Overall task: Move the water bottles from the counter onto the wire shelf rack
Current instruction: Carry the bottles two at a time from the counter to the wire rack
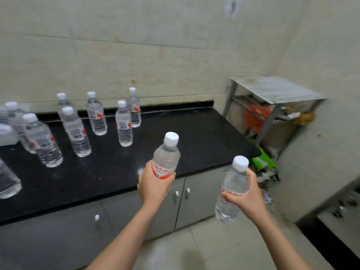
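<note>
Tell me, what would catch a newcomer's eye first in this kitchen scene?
Two bare hands in the foreground each grip a clear, white-capped water bottle: the left hand holds one over the black counter's front edge, the right hand holds another above the floor. Behind them, a scatter of matching bottles stands upright across the counter's left side. To the right, in the corner, waits a metal shelf rack, its top bare.

One head-worn view, looking forward and down across the counter [136, 162] toward the corner rack [272, 90].
</note>
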Available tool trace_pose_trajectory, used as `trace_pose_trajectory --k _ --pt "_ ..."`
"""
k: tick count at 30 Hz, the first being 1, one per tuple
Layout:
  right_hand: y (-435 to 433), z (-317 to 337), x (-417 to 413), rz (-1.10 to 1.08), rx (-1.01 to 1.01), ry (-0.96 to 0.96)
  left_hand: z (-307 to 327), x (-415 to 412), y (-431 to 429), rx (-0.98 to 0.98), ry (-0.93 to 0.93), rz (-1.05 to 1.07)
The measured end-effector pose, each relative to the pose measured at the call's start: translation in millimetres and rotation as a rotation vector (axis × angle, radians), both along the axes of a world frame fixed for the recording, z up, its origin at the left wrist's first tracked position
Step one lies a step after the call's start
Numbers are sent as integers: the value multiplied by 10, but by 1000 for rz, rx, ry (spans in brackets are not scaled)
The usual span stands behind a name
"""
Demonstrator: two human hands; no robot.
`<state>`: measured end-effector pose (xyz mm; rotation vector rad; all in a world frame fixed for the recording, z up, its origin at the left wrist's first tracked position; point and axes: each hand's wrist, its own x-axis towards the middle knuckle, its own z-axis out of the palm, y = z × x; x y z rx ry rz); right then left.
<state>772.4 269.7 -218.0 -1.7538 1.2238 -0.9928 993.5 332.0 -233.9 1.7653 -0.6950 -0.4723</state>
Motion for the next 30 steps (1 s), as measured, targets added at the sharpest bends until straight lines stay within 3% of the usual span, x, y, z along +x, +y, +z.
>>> trace_pose_trajectory --k 9,22,30 --pt "-488 272 -1343 -177 14 -41 174 -1216 -1120 -17 -39 -237" --pt "-2309 423 -2129 -337 39 142 172 -2213 -3342 -47 -5 -336" --pt "-3319 500 -2580 -439 51 31 339 -2611 -4441 -59 -90 -410"
